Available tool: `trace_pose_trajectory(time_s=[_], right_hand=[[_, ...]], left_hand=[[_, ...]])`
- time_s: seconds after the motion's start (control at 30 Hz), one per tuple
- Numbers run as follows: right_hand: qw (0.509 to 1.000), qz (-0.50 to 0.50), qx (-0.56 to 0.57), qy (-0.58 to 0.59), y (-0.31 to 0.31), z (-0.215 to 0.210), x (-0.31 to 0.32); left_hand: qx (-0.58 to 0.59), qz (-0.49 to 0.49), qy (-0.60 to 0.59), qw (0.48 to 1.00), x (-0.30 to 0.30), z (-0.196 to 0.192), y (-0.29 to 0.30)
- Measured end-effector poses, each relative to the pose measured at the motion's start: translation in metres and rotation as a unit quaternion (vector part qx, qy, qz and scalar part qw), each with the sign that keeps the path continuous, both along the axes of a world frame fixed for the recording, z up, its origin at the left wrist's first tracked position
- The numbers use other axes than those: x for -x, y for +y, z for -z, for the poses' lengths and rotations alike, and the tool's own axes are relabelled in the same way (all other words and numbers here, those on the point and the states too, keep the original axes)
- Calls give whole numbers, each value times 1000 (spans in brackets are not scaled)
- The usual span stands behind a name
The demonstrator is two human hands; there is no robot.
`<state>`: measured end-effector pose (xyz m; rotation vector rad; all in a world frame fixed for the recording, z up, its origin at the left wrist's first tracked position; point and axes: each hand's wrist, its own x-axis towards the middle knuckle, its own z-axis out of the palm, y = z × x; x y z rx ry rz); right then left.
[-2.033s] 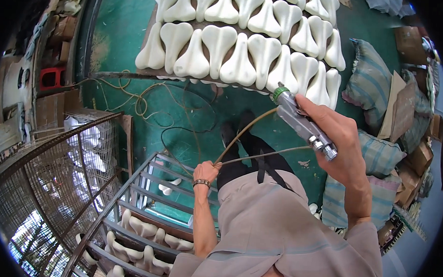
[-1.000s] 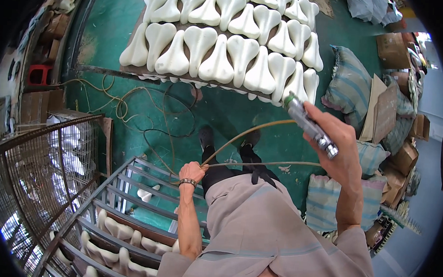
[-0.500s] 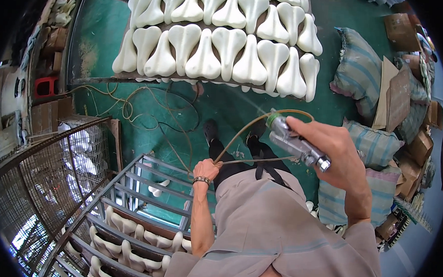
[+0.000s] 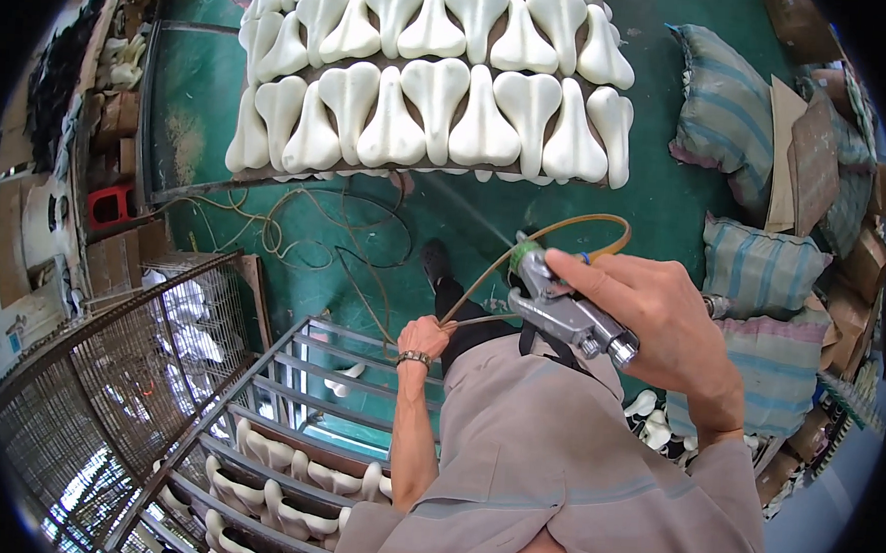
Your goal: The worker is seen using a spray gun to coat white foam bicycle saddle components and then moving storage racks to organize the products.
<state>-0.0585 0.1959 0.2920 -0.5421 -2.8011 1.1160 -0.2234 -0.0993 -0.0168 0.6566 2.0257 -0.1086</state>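
Observation:
My right hand point(image 4: 666, 318) is wrapped round a silver spray gun point(image 4: 561, 315) with a green ring near its nozzle. A fine mist streams from the nozzle toward the far left, to the front edge of the saddle rows. A yellowish air hose point(image 4: 566, 221) loops from beside the gun down to my left hand point(image 4: 423, 338), which is closed round it. Rows of white, bicycle-saddle-shaped pads point(image 4: 437, 101) stand close together on a brown board ahead, wide and narrow ends alternating. The gun is apart from them. The right fingers on the trigger are partly hidden.
A grey metal rack point(image 4: 302, 394) holding more white saddle pads stands close at my left, beside a wire mesh panel point(image 4: 86, 388). Hose coils point(image 4: 285, 223) lie on the green floor. Striped stuffed sacks point(image 4: 722, 111) and cardboard line the right side.
The spray gun and my right hand have moved slightly left and down in view. The left hand has shifted a little right, still on the hose. The mist continues, and my feet have moved.

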Motion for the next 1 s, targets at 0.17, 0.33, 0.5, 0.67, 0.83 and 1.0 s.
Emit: trace_pose_trajectory(time_s=[0.17,0.33,0.5,0.67,0.83,1.0], right_hand=[[997,56,-32,37,29,2,-30],[999,33,-25,19,46,7,-66],[1000,-8,-20,-2,62,11,-83],[997,38,-72,2,79,14,-85],[998,-24,-46,31,67,9,-95],[998,-14,-62,3,58,-12,-87]], left_hand=[[-2,-8,5,1000,-18,-7,11],[-12,0,27,1000,-53,-8,28],[-29,-41,32,998,-94,-6,42],[-33,-61,34,997,-123,-10,48],[-26,-67,13,997,-125,-5,49],[-46,-54,8,997,-112,5,52]])
